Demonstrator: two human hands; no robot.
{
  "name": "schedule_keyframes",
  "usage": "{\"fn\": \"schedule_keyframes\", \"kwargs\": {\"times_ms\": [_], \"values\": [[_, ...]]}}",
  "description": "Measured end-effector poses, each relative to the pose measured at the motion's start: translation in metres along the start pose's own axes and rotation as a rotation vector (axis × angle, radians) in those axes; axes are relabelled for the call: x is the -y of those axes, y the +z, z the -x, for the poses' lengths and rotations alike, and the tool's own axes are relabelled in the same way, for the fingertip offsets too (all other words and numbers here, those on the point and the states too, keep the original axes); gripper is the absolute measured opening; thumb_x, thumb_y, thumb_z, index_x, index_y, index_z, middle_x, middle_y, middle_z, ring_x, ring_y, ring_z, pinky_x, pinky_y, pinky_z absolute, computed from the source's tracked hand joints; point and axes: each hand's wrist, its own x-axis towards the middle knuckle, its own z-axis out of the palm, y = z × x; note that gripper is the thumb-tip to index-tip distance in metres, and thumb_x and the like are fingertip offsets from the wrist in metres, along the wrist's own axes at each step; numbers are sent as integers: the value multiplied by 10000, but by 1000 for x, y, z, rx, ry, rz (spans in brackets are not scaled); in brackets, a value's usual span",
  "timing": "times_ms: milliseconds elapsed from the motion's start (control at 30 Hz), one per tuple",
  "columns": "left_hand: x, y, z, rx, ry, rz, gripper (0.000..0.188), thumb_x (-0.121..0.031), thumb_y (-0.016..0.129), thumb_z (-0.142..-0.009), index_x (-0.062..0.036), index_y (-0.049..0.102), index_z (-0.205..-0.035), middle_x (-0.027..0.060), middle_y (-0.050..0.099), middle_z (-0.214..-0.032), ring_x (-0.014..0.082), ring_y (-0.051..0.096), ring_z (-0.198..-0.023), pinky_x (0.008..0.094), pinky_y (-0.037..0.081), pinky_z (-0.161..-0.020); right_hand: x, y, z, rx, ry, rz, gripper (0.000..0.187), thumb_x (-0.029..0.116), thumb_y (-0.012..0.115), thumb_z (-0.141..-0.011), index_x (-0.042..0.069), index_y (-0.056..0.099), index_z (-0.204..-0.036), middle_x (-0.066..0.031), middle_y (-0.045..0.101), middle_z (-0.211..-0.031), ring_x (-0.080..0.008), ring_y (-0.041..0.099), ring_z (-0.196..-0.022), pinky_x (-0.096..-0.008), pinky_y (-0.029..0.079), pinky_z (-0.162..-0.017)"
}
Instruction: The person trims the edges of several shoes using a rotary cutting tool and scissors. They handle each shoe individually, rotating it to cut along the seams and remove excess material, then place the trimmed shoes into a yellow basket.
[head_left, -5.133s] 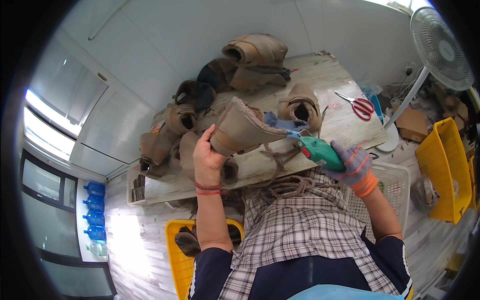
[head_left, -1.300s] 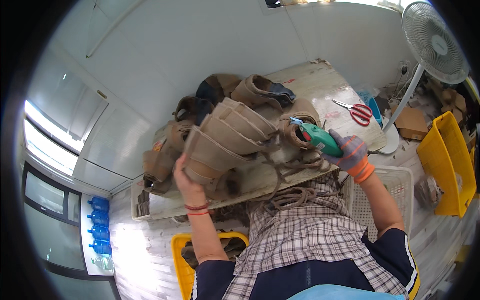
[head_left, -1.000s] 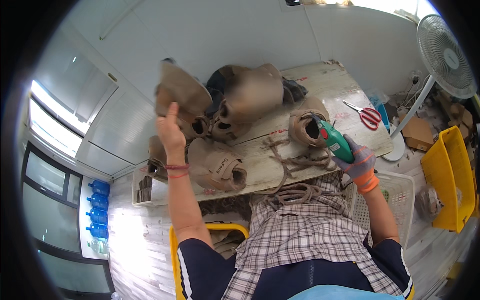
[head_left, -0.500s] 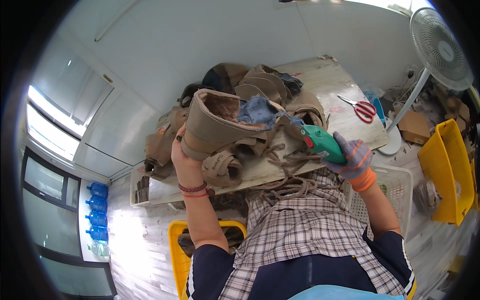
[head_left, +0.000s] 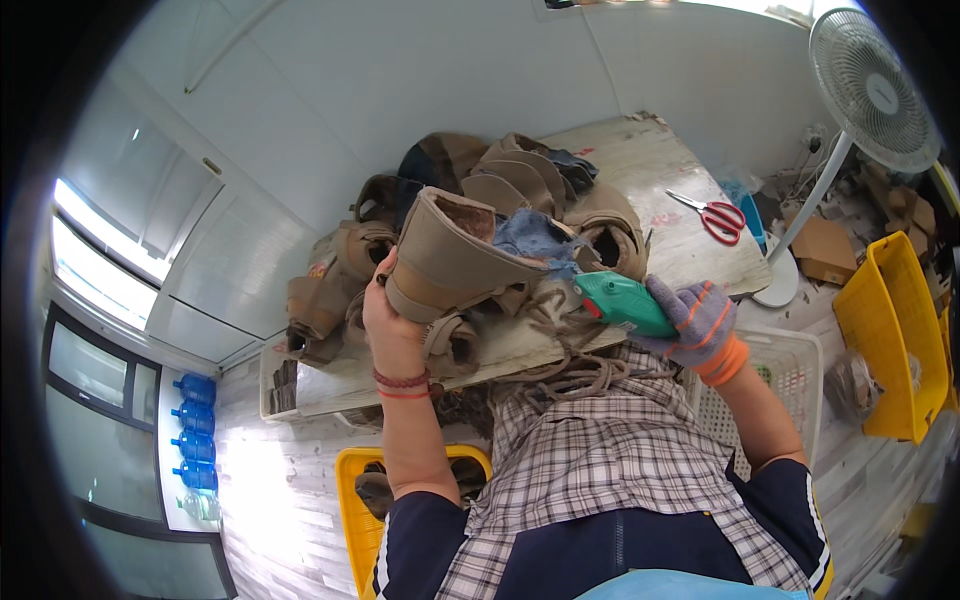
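Note:
My left hand [head_left: 393,320], bare with a red bracelet at the wrist, grips the outer side of a tan fleece-lined fabric piece [head_left: 455,258]. This piece is flared like a cuff, its opening turned up and showing brown pile. Ragged blue denim [head_left: 535,235] hangs at its right side. My right hand [head_left: 700,322], in a grey and orange work glove, is wrapped round a green handheld power tool [head_left: 630,303] with a red button. The tool's front end points left, close to the denim's frayed edge; I cannot tell if it touches.
Several tan fabric pieces [head_left: 612,232] heap behind on the white table [head_left: 665,175]. Red-handled scissors [head_left: 722,222] lie at right, cords [head_left: 575,375] by the near edge. A white fan [head_left: 872,95], a yellow crate [head_left: 880,330] and a white basket [head_left: 800,375] stand right; another yellow crate [head_left: 358,520] below left.
My left hand has shifted slightly right and tilted the tan piece, with its opening turned more away. The green tool has moved left and a little down, staying beside the denim edge.

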Motion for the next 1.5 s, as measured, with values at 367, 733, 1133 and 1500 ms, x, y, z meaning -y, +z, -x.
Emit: {"fn": "schedule_keyframes", "kwargs": {"times_ms": [367, 733, 1133, 1500], "values": [[5, 17, 32, -1, 42, 157, 317, -195, 491, -937, -22, 563, -1192, 135, 594, -1213, 306, 562, -1115, 460, 437, -968, 17, 10, -11, -73, 34, -114, 696, 416, 806, -606, 42, 610, -1160, -14, 509, -588, -174, 502, -499, -307, 414, -512], [10, 8, 36, -101, 1, 162, 340, -199, 536, -921, -36, 553, -1218, 128, 582, -1230, 285, 555, -1117, 438, 432, -970, 29, 10, -23, -104, 6, -205, 661, 413, 821, -601, 43, 631, -1114, 13, 471, -539, -152, 465, -448, -293, 388, -465], [33, 15, 51, 187, 245, 35, 370, -137, 491, -954, -42, 466, -1311, 117, 508, -1321, 282, 489, -1209, 458, 401, -1027, 45, 5, -28, 47, 278, -579, 681, 340, 851, -600, 24, 602, -1150, -130, 642, -717, -267, 626, -589, -339, 495, -550], [56, 5, 51, 348, 404, -404, 398, -60, 561, -919, -26, 481, -1307, 86, 561, -1257, 228, 550, -1137, 362, 466, -960, 51, 25, -24, 63, 483, -816, 691, 300, 845, -637, 19, 570, -1205, -156, 667, -802, -225, 672, -690, -294, 522, -634]]}}
